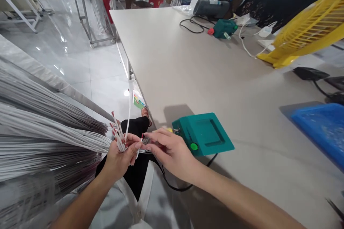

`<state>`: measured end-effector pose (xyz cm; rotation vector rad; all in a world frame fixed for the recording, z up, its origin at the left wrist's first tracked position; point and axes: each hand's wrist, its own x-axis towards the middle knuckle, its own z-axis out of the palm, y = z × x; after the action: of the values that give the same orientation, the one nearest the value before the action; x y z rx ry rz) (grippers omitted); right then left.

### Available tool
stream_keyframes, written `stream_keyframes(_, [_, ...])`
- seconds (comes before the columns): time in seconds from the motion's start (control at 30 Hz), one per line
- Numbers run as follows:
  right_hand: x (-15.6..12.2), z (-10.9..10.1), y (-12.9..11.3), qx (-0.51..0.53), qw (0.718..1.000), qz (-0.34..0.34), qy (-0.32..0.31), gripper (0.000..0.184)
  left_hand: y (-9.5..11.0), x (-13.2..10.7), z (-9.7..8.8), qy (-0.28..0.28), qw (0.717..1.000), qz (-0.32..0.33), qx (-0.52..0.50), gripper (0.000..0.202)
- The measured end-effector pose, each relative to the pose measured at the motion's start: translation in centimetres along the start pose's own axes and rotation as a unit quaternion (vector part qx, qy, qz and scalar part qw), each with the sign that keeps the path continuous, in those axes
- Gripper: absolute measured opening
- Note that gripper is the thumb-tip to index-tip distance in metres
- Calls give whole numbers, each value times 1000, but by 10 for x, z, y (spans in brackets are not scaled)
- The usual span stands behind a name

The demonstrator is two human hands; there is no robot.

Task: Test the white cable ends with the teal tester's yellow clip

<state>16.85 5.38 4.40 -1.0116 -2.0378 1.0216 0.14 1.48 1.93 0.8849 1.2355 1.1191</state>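
My left hand [119, 157] is closed around a small bunch of white wires [118, 134] whose stripped red and copper tips stick up above the fist. A big hanging mass of white cables [45, 132] fans out to the left of it. My right hand [168, 150] pinches one white wire [140, 146] beside the left hand's fingertips, close to the left face of a teal box-shaped machine [202, 132] with a green button [194, 146]. The machine sits at the near edge of the beige table [188, 64].
A blue tray [322, 128] lies at the right. A yellow fan [309, 28] stands at the far right, with a teal tool [224, 28], black cables and a dark device behind it. A black cord runs from the machine off the table edge. Shiny floor and metal racks lie to the left.
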Motion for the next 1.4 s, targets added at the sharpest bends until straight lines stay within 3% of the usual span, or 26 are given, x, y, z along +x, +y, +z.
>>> stream_keyframes(0.1, [4, 19, 7, 206, 975, 80, -2, 17, 1, -3, -2, -18, 1000, 0, -8, 19])
stream_keyframes(0.2, [8, 29, 12, 347, 932, 101, 14, 11, 2, -4, -3, -20, 1000, -3, -13, 20])
stream_keyframes(0.37, [9, 33, 6, 449, 880, 151, 28, 6, 7, -6, -1, -23, 1000, -13, -11, 20])
stream_keyframes(0.5, [8, 21, 2, 507, 830, 231, 26, 10, 3, -9, -3, -27, 999, -37, -15, 18])
stream_keyframes(0.57, [8, 11, 2, 488, 842, 224, 50, 11, 0, -9, -3, -20, 999, -44, -11, 18])
stream_keyframes(0.7, [8, -7, 5, 392, 902, 155, 89, 14, -7, -2, -1, 40, 998, -40, 6, 20])
stream_keyframes(0.83, [11, -12, 2, 305, 940, 141, 63, 13, -7, 5, 2, 123, 992, -14, 22, 27])
stream_keyframes(0.9, [13, -8, -2, 268, 954, 128, 30, 14, -5, 4, 2, 105, 994, -1, 33, 26])
stream_keyframes(0.97, [16, -3, -4, 240, 965, 101, 0, 14, -2, 0, 1, 27, 997, 7, 68, 24])
stream_keyframes(1.07, [20, 7, -6, 254, 963, 86, -15, 14, 0, -5, 0, -96, 987, 6, 130, 28])
stream_keyframes(1.13, [23, 12, -5, 287, 950, 125, 6, 20, 0, -6, 0, -117, 983, 17, 139, 26])
stream_keyframes(1.23, [24, 15, -3, 296, 936, 183, 62, 26, -2, -6, -1, -55, 992, 45, 107, 28])
stream_keyframes(1.3, [24, 16, -3, 287, 934, 191, 91, 29, -2, -4, -1, -1, 996, 51, 75, 33])
stream_keyframes(1.4, [24, 17, -3, 296, 929, 195, 107, 31, 0, -1, -3, 32, 999, 34, 13, 33])
